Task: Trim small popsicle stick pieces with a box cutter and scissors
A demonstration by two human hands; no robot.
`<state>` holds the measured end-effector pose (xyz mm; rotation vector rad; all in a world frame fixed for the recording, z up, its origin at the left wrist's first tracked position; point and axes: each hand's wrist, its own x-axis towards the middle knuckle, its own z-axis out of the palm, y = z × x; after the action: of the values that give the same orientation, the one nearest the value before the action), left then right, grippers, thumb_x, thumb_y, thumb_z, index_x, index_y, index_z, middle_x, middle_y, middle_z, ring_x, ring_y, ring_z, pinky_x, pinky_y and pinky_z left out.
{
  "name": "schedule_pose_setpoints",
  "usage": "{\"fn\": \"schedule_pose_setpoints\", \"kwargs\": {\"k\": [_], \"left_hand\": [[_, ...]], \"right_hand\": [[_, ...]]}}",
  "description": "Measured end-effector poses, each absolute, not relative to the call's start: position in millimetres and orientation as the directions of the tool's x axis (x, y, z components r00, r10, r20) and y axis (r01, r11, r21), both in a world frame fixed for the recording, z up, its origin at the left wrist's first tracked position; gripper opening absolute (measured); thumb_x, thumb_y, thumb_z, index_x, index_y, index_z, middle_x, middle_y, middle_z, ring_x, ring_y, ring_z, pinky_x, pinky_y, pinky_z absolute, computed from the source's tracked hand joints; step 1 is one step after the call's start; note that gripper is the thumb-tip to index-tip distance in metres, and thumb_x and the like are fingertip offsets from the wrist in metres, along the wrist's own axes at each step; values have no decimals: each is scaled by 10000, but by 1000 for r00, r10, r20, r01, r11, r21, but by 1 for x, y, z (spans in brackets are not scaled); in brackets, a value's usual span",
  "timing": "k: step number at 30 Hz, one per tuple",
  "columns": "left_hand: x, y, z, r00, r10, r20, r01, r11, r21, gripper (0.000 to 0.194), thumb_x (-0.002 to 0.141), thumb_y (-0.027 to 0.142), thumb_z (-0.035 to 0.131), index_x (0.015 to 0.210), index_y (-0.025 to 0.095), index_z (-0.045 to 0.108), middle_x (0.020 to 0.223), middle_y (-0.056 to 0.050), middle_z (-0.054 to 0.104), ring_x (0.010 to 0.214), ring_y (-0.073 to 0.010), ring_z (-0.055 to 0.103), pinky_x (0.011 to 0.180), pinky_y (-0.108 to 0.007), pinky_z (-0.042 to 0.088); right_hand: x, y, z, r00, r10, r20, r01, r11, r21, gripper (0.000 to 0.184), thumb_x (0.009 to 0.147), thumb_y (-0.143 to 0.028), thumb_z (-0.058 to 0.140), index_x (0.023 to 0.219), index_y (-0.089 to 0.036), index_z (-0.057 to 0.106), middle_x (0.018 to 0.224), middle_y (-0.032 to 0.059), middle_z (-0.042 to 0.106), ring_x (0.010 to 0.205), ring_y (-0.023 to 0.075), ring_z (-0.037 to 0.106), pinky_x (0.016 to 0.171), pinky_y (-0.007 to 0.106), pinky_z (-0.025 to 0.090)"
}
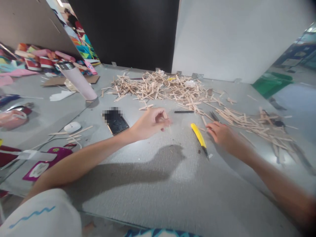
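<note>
My left hand (153, 124) hovers above the middle of the table, its fingers curled in toward the thumb. Whatever it pinches, if anything, is too small or blurred to name. To the right, my right hand (223, 136) reaches low over the table with fingers stretched forward, slightly smeared by motion. Its fingertips are close to a loose wooden stick (204, 121) and a dark pointed tool (214, 116). A yellow utility knife (198, 135) lies between my hands, blade toward me. Beyond it rests a thin black bar (184, 112).
A heap of wooden sticks (158, 86) spreads along the back, with more sticks (237, 120) at right. A phone (115, 121), a pale tumbler (79, 82) and a white mouse (72, 127) are at left. Upright panels (212, 39) border the back; a green bin (271, 84) stands beyond.
</note>
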<state>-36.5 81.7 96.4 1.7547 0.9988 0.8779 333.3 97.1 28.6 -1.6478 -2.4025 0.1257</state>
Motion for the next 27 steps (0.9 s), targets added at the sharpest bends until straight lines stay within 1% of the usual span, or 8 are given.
{"fn": "schedule_pose_setpoints", "kwargs": {"k": [3,5,7,11,13,17,22,27], "left_hand": [[-26,86,69,492,869,-55,142,-17,990,249,1117,389,598,966,223,490,880,-83,801,679,-188,804,486,-222,546],[-21,87,49,465,880,-94,160,21,987,255,1158,402,528,978,233,464,786,-29,742,573,-161,755,421,-199,481],[-18,88,31,399,910,-111,194,35,980,244,1171,372,487,970,241,450,713,12,661,542,-151,714,385,-194,423],[-22,91,11,339,931,-136,205,68,976,125,1140,267,514,1040,244,443,833,3,668,680,-153,744,508,-230,534],[-25,93,11,325,935,-143,222,71,972,87,1123,207,494,1063,243,442,846,3,673,677,-140,722,533,-231,519],[-30,98,23,313,942,-124,284,31,958,109,1076,132,492,1043,235,476,668,79,533,514,-95,512,499,-222,363],[-35,100,41,262,964,44,501,-175,848,127,1056,174,474,946,231,499,674,68,475,559,-118,487,550,-269,333],[-34,104,38,290,946,141,616,-298,729,326,1061,276,539,766,249,404,623,59,465,543,-120,451,566,-293,273]], "right_hand": [[303,86,25,-290,956,37,916,289,-277,426,1066,-572,578,794,-246,619,727,49,712,642,215,637,598,334,372],[294,84,22,-249,969,3,919,237,-316,471,949,-629,730,723,-257,550,650,26,653,582,200,578,561,330,317],[292,86,22,-221,975,-31,907,194,-374,461,900,-597,774,702,-259,530,644,24,636,587,199,573,555,324,308],[298,87,32,-231,965,-125,855,140,-500,506,1027,-640,547,698,-259,506,552,-14,541,498,165,529,513,307,338],[296,85,35,-226,962,-151,780,86,-620,530,1054,-705,472,779,-257,536,528,-33,528,450,155,507,483,299,352],[285,78,30,-169,981,-97,560,15,-828,569,970,-792,605,800,-253,536,523,-36,538,440,142,494,451,283,346],[280,73,20,-168,983,-79,515,19,-857,603,925,-792,660,709,-248,515,578,-27,524,498,139,490,448,268,363],[274,64,12,-73,996,-42,473,-3,-881,506,961,-713,619,781,-241,594,600,-25,514,499,153,498,435,270,386]]}}
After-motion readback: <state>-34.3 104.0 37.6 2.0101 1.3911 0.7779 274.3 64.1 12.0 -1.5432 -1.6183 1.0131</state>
